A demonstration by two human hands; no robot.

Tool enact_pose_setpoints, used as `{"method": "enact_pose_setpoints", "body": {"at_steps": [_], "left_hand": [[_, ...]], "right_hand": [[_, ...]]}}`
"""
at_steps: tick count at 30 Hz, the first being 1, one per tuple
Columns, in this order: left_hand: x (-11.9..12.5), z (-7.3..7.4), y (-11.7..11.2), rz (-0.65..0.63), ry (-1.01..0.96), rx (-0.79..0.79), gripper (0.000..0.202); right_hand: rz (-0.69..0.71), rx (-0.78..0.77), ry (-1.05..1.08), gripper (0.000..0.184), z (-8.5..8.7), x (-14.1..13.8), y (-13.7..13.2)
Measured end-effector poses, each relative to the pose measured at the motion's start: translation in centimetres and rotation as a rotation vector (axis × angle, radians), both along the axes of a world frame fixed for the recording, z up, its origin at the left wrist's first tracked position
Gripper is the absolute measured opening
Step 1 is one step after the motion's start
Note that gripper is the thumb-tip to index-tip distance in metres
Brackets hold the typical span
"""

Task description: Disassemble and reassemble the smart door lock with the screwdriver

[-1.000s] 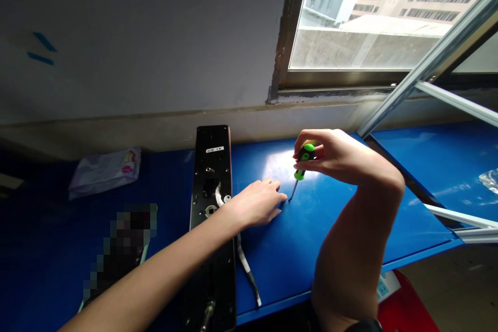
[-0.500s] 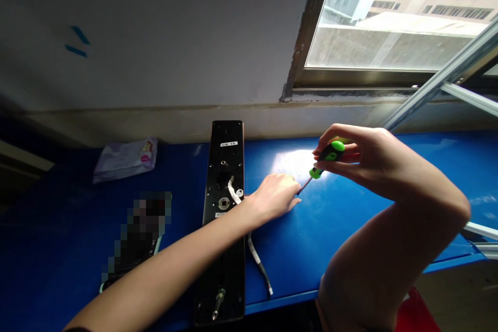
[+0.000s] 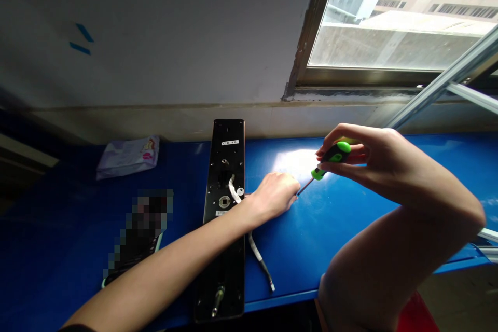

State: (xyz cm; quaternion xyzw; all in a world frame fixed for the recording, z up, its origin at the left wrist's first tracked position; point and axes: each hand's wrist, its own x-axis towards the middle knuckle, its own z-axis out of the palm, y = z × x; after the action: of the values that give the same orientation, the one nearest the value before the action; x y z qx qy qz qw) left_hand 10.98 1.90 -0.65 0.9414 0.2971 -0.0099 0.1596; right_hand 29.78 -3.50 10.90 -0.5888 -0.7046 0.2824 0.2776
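A long black door lock panel (image 3: 229, 153) lies on the blue table, back side up, with a white-wrapped cable (image 3: 254, 249) trailing off its right side. My left arm crosses over the panel. Just right of it, my left hand (image 3: 278, 194) is closed in a fist, and a thin copper-coloured strip runs from the panel's edge under it. What the fist holds is hidden. My right hand (image 3: 350, 153) pinches the green and black handle of a screwdriver (image 3: 318, 173). The shaft slants down left, and its tip meets the fingertips of my left hand.
A lilac packet (image 3: 126, 158) lies at the back left. A phone-like object (image 3: 138, 238), blurred out, sits left of the panel. At the right, a metal frame (image 3: 431, 88) leans before the window. The table's front edge (image 3: 284, 298) runs close to me.
The view has shifted slightly. My right hand has edged a little to the right with the screwdriver, its tip still at my left fingers. The left thumb has drawn in closer to the fist.
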Motion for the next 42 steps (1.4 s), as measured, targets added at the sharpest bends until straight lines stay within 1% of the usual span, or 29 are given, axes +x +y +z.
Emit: {"method": "enact_pose_setpoints", "body": {"at_steps": [8, 14, 22, 31, 33, 36, 39, 42], "left_hand": [[-0.1, -0.8, 0.0, 0.011, 0.02, 0.021, 0.018], [-0.3, -0.6, 0.0, 0.013, 0.034, 0.034, 0.019], [-0.4, -0.4, -0.1, 0.001, 0.068, 0.033, 0.023], [-0.5, -0.5, -0.1, 0.01, 0.066, 0.036, 0.023], [-0.7, -0.4, -0.2, 0.017, 0.05, 0.044, 0.022], [-1.2, 0.1, -0.4, 0.038, 0.01, 0.066, 0.021], [-2.3, 0.9, -0.7, 0.073, -0.032, 0.093, 0.017], [-3.5, 1.5, -1.0, 0.106, -0.063, 0.114, 0.013]], "right_hand": [[0.003, 0.013, -0.001, 0.04, -0.1, 0.1, 0.1], [-0.001, -0.003, -0.011, 0.042, -0.1, 0.0, 0.1], [0.004, -0.011, -0.011, 0.04, 0.0, 0.0, 0.2], [0.003, -0.03, -0.006, 0.042, 0.1, -0.1, 0.1], [0.005, -0.023, 0.0, 0.043, 0.2, -0.1, 0.1], [0.012, 0.029, 0.011, 0.039, 0.4, -0.2, -0.1], [0.006, 0.082, 0.042, 0.034, 0.7, -0.5, -0.5], [0.006, 0.096, 0.086, 0.029, 1.1, -0.8, -0.7]]}}
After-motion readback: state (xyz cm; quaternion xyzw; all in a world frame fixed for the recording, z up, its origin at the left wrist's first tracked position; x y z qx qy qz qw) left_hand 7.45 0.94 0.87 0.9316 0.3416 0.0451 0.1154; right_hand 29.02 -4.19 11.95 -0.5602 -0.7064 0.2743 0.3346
